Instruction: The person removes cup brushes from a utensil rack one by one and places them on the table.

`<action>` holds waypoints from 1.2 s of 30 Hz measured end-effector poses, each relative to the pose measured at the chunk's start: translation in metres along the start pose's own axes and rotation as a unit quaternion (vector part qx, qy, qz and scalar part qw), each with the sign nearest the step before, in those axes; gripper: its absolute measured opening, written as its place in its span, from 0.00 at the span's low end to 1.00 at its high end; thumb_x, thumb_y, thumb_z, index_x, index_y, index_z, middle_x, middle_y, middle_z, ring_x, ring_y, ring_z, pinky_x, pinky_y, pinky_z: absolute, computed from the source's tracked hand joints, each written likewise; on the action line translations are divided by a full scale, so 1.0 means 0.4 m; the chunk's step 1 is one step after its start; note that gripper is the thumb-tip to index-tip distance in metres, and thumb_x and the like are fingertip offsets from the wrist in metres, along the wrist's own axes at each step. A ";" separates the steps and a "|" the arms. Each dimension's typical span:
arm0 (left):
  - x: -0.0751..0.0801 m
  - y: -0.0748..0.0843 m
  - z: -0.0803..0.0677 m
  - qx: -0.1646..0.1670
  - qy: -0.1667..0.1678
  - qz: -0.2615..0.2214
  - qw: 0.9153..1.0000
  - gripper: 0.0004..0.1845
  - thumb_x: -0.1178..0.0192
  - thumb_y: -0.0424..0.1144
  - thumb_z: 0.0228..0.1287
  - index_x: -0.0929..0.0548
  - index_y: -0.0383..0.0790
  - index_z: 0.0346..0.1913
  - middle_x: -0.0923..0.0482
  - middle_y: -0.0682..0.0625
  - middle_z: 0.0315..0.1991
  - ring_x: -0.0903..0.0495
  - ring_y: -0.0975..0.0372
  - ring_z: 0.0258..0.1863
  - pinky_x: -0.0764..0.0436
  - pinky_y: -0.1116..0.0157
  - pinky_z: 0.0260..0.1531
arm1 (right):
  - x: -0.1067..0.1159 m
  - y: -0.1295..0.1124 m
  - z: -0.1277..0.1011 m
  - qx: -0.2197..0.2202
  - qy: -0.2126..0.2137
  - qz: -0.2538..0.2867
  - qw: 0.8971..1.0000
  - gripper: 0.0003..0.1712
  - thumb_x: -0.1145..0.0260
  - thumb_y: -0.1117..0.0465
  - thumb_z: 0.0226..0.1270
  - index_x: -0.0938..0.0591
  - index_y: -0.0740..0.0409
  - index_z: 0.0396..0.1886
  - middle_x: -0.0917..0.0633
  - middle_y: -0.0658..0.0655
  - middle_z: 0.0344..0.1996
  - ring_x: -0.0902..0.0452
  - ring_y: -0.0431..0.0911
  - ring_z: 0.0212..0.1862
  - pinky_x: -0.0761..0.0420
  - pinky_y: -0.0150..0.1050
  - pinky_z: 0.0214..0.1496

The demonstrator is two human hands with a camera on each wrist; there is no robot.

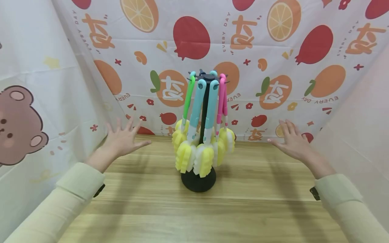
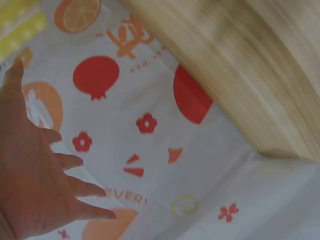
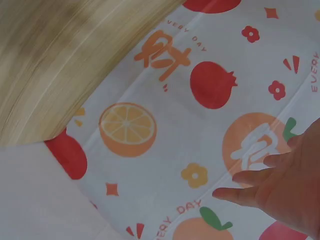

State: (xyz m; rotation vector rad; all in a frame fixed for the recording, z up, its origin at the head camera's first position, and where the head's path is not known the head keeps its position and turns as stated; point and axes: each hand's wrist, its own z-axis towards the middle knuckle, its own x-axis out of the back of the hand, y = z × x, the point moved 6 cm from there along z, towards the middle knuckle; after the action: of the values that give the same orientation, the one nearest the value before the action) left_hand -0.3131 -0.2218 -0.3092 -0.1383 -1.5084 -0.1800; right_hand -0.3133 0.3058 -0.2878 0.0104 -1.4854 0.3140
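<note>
Two hands are held up with fingers spread, one to each side of a black stand (image 1: pixel 198 180) that is set upright near the middle of the wooden worktop (image 1: pixel 261 202). Nothing is grasped by the left hand (image 1: pixel 124 139) or by the right hand (image 1: pixel 292 140); both are released and kept well apart from the stand. Several sponge brushes (image 1: pixel 204 135) are hung by their handle loops from hooks at the stand's top, so that the yellow-and-white sponge heads dangle just above the round base. Green, blue and pink handles can be told apart. A printed fruit cloth (image 1: pixel 273 84) is draped behind and at the sides as a backdrop. Only open fingers against that cloth are shown in the wrist views.
</note>
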 end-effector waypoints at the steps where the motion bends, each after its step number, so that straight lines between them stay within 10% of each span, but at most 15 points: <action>1: -0.011 0.010 0.001 -0.004 -0.006 -0.001 1.000 0.53 0.61 0.75 0.54 0.57 0.39 0.72 0.63 0.31 0.69 0.68 0.29 0.61 0.72 0.31 0.49 | -0.001 -0.008 0.002 0.003 0.000 0.006 1.000 0.55 0.50 0.32 0.62 0.66 0.57 0.72 0.63 0.69 0.69 0.65 0.73 0.64 0.57 0.74 0.52; 13: -0.162 0.160 0.013 -0.047 -0.055 -0.061 0.995 0.53 0.57 0.72 0.56 0.53 0.33 0.71 0.58 0.34 0.69 0.61 0.33 0.64 0.62 0.34 0.55 | -0.012 -0.170 0.028 0.052 0.033 0.136 0.989 0.53 0.48 0.36 0.64 0.68 0.50 0.72 0.65 0.58 0.71 0.65 0.61 0.69 0.50 0.69 0.56; 25: -0.275 0.310 0.017 -0.107 -0.123 -0.154 0.975 0.47 0.45 0.62 0.58 0.47 0.34 0.70 0.51 0.36 0.68 0.56 0.41 0.66 0.57 0.42 0.60 | -0.009 -0.334 0.000 0.119 0.109 0.353 0.922 0.43 0.46 0.48 0.69 0.60 0.46 0.73 0.52 0.53 0.71 0.54 0.54 0.68 0.45 0.56 0.63; 30: -0.295 0.349 0.014 -0.093 -0.114 -0.229 0.962 0.49 0.36 0.62 0.49 0.45 0.40 0.69 0.43 0.41 0.66 0.50 0.47 0.65 0.52 0.46 0.61 | 0.012 -0.390 -0.019 0.129 0.136 0.394 0.900 0.40 0.46 0.53 0.70 0.57 0.51 0.73 0.48 0.55 0.70 0.51 0.53 0.68 0.46 0.51 0.64; 36: -0.291 0.414 0.010 -0.175 -0.079 -0.272 0.943 0.44 0.31 0.54 0.48 0.41 0.38 0.62 0.42 0.44 0.62 0.43 0.53 0.61 0.42 0.54 0.59 | 0.055 -0.456 -0.067 0.136 0.162 0.437 0.874 0.36 0.47 0.65 0.70 0.53 0.66 0.70 0.44 0.65 0.67 0.47 0.57 0.66 0.44 0.52 0.64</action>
State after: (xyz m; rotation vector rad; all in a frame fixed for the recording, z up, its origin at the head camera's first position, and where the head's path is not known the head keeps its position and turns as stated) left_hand -0.2896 -0.0553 -0.4217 -0.0146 -1.6363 -0.9010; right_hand -0.2470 0.1406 -0.2351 -0.4823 -1.0192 1.1991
